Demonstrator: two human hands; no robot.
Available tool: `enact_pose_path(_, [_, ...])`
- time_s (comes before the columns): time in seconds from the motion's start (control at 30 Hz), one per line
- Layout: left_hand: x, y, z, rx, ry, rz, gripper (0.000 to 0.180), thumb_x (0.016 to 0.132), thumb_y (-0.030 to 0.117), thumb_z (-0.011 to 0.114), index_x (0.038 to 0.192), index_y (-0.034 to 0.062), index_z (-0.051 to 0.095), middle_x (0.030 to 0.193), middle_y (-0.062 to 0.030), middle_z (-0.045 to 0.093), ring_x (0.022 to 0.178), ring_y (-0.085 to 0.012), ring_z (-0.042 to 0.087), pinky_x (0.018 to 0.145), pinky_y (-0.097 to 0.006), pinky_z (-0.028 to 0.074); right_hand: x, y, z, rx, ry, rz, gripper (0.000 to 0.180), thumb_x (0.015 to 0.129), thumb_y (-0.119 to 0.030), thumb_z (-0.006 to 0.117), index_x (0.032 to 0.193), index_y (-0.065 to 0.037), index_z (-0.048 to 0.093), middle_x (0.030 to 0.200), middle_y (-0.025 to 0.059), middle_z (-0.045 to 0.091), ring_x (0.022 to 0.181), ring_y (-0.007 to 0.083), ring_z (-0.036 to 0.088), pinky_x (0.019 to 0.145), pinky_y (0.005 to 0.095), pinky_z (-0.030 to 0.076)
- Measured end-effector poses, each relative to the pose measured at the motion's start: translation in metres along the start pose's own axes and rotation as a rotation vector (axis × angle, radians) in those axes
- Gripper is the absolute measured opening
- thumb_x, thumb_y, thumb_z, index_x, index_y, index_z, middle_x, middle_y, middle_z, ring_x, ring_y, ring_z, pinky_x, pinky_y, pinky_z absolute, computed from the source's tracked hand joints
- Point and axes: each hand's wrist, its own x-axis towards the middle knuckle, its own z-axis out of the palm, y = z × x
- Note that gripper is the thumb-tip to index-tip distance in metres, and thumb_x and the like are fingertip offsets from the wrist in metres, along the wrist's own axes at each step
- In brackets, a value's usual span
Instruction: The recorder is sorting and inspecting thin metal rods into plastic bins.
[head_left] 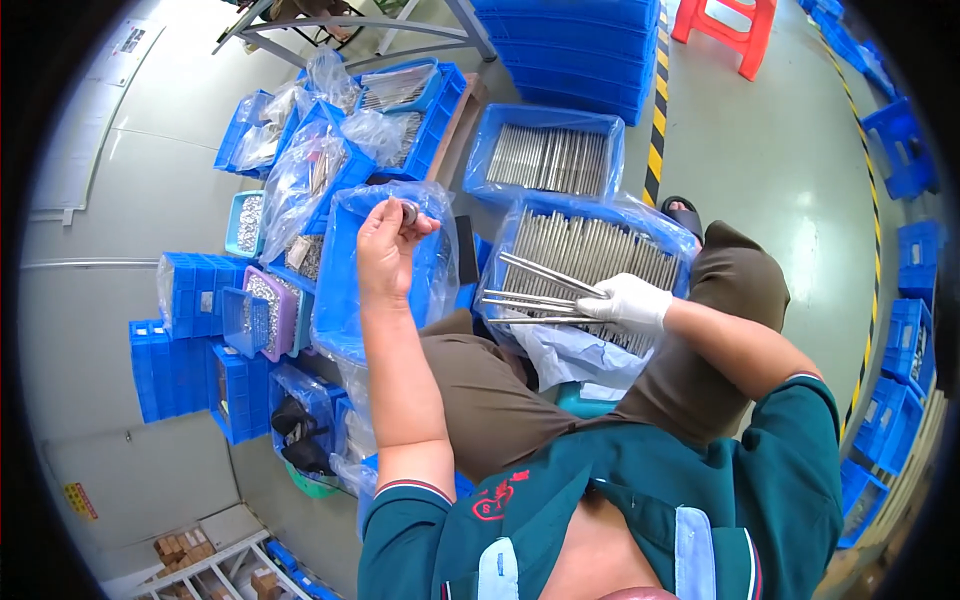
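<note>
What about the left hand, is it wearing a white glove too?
No, the left hand shows bare skin; only the right hand, holding thin silver metal rods, wears a white glove.

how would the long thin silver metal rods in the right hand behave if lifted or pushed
The long, thin, silver metal rods are probably stiff: they jut straight from the white-gloved right hand with no visible bend. They may roll, being slender and seemingly round. Their smooth shine suggests they could slip against each other.
</note>
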Motion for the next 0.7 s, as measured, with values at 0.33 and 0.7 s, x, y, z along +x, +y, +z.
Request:
enact_pose_path(0.33, [-0.019, -0.04, 0.062, 0.204, -0.211, -0.16, 0.024, 0.09, 0.018, 0.058, 0.104, -0.0017, 0.063, 0.09, -0.0072, 0.066, 0.083, -0.0095, 0.059, 0.077, -0.022, 0.044, 0.0, 0.006, -0.004, 0.336, -0.098, 0.004, 0.058, 0.087, -0.058, 0.047, 0.08, -0.004, 0.064, 0.056, 0.0009, 0.049, 0.05, 0.0112, 0.042, 0.048, 0.0274, 0.036])
enact_pose_path(0.7, [-0.026, -0.033, 0.064, 0.174, -0.329, -0.113, 0.034, 0.087, 0.0, 0.052, 0.121, -0.0065, 0.051, 0.116, -0.0153, 0.059, 0.108, -0.0219, 0.057, 0.096, -0.031, 0.04, 0.008, 0.018, 0.004, 0.087, 0.051, -0.112, 0.061, 0.087, -0.057, 0.044, 0.084, 0.001, 0.063, 0.067, 0.0155, 0.056, 0.06, 0.0272, 0.049, 0.064, 0.0387, 0.042])
